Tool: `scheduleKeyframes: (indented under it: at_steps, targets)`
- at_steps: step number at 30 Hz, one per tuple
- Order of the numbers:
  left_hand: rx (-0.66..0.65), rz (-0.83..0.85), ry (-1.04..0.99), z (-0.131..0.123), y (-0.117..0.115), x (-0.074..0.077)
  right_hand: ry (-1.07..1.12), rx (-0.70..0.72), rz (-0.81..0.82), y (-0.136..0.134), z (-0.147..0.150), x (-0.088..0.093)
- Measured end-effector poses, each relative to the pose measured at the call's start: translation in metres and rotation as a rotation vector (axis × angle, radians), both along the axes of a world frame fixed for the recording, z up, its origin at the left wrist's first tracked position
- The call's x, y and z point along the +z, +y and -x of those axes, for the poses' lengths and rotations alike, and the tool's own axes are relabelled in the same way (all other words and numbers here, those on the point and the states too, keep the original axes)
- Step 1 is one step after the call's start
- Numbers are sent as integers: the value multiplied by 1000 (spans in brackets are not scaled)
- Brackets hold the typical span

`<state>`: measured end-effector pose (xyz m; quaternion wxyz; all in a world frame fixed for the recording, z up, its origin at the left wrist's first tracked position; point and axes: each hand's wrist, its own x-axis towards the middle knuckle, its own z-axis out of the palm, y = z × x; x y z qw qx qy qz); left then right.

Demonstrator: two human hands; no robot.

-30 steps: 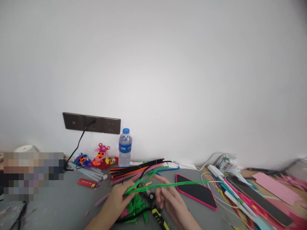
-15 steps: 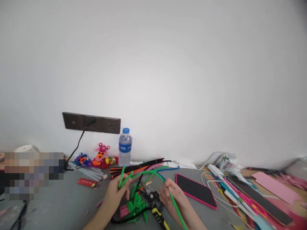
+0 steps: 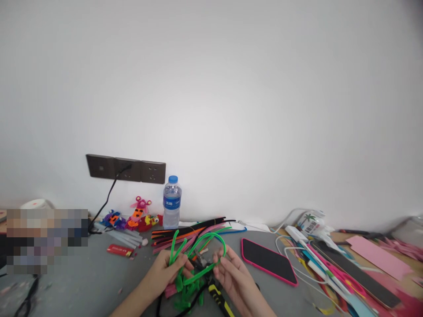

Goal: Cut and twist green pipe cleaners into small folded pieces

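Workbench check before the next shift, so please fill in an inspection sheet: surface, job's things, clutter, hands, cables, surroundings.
Surface: grey table, small scraps.
Job's things: green pipe cleaner looped between both hands; cut green pieces and cutters lie under it.
Clutter: phone, bottle, spare stems, figures, pink paper.
Hands: left hand and right hand both pinch the pipe cleaner.
Cables: black cable plugged into socket; white cables at right.
Surroundings: white wall.

Pixelated patch hides left tabletop items; pliers handles cut by bottom edge; bottle label text unreadable.
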<state>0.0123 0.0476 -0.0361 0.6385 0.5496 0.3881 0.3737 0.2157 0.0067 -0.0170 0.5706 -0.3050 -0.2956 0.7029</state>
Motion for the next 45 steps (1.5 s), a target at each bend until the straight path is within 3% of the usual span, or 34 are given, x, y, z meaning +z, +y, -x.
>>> scheduleKeyframes:
  at_steps: [4, 7, 16, 25, 45]
  targets:
    - [-96, 81, -62, 0, -1, -7, -51, 23, -44, 1, 4, -3]
    - [-137, 35, 2, 2, 1, -6, -57, -8, -43, 2, 6, -5]
    - [-155, -127, 129, 3, 3, -6, -29, -45, -29, -2, 5, 1]
    - [-209, -91, 124, 2, 1, -2, -95, -71, -103, 3, 5, -4]
    - [-237, -83, 239, 1, -1, 0, -130, -106, -70, -1, 8, -8]
